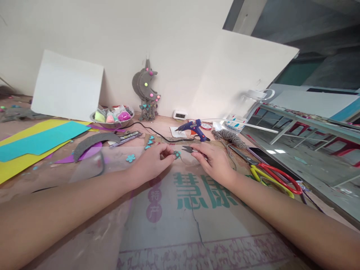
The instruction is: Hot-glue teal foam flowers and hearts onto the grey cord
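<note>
My left hand (152, 161) is closed, its thumb and forefinger pinching a small teal piece (177, 154), apparently felt or foam. From that piece a thin thread (184, 162) curves toward my right hand (215, 161). The right fingers are closed around small dark scissors (187, 149); the blades point left at the teal piece, a short gap away, and the handles are hidden by my hand. Beside my left wrist lies a blue flower cut-out (130, 158). Several teal heart shapes (150, 141) lie just beyond my left fingers.
A blue glue gun (194, 129) rests behind my hands, its black cord running left. On the right are grey yarn (229, 138), large red-and-yellow scissors (270, 172) and a phone (274, 163). A grey moon ornament (146, 86) hangs at the wall. A bowl (112, 123) stands left.
</note>
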`<state>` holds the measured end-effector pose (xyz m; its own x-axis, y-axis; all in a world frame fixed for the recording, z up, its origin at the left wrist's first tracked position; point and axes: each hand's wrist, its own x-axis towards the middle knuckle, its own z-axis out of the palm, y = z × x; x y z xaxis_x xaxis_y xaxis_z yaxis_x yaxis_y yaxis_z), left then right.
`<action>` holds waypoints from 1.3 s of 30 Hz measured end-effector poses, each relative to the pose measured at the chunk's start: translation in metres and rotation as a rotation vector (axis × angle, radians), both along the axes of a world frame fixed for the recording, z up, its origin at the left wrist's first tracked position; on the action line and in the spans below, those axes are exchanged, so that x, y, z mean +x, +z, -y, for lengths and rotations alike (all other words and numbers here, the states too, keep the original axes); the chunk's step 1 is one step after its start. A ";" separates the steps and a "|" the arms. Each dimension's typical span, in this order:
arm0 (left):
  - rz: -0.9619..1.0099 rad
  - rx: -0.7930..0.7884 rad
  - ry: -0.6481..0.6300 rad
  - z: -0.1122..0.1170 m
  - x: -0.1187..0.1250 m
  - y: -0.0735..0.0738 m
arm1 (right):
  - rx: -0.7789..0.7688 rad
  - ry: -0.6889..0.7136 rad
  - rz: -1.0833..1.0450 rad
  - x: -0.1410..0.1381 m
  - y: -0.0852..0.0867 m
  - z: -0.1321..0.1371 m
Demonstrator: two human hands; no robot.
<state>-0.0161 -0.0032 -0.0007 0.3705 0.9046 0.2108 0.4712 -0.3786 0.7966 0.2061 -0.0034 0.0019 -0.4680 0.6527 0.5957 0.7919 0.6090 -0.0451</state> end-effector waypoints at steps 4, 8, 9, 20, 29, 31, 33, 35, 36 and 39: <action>0.031 -0.006 0.000 -0.001 0.000 0.000 | -0.036 0.013 -0.021 -0.001 0.001 0.000; 0.017 -0.006 0.016 -0.001 0.001 0.000 | -0.047 0.012 -0.009 -0.001 0.001 0.000; 0.012 -0.002 0.019 -0.001 0.000 0.000 | -0.045 0.010 0.000 -0.001 0.001 0.000; -0.024 0.075 -0.039 0.000 0.001 0.000 | -0.021 0.072 0.029 -0.001 -0.001 -0.002; -0.048 0.121 -0.058 -0.001 0.001 -0.003 | 0.006 0.107 0.018 0.001 -0.003 -0.003; -0.050 0.129 -0.057 -0.001 0.001 -0.003 | 0.016 0.105 0.012 0.001 -0.003 -0.003; -0.051 0.135 -0.050 -0.002 0.001 -0.003 | 0.022 0.105 0.007 0.001 -0.003 -0.003; -0.050 0.133 -0.051 -0.002 0.001 -0.004 | 0.023 0.106 -0.002 0.000 -0.002 -0.002; -0.051 0.131 -0.053 -0.003 0.001 -0.004 | 0.018 0.105 -0.006 0.000 -0.002 -0.002; -0.047 0.122 -0.061 -0.003 0.001 -0.005 | 0.004 0.087 -0.015 0.000 -0.001 -0.001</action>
<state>-0.0149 -0.0003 -0.0059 0.4361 0.8488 0.2989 0.4802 -0.5004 0.7204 0.2061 -0.0019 0.0010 -0.5141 0.6075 0.6055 0.7352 0.6757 -0.0538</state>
